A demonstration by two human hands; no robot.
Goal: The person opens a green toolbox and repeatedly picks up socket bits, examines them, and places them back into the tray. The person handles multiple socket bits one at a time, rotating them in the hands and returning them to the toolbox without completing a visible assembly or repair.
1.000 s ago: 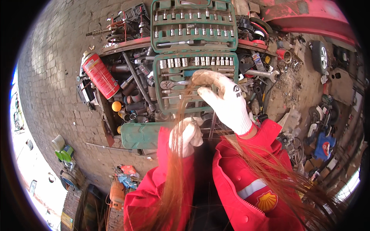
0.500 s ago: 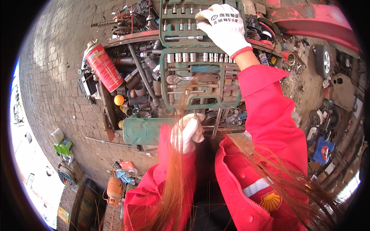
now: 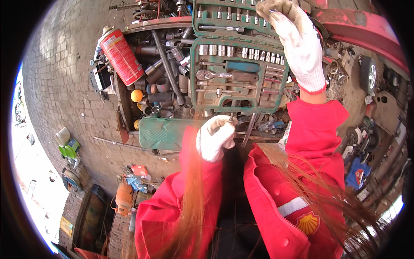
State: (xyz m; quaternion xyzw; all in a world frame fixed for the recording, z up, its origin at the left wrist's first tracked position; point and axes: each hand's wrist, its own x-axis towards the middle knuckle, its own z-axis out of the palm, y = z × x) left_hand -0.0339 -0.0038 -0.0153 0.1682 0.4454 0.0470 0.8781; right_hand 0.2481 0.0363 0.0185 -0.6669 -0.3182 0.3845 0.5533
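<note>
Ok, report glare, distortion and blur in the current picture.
Head view: white glare at the lower left; fisheye bowing toward the black rim; reddish-brown hair strands soft and hazy across the red left sleeve. Head view: the open green plastic socket case looks fairly sharp.

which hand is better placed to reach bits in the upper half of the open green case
Likely the right hand: it is at the upper half, near the bits. The left hand is below the green case, holding a thin metal piece.
</note>
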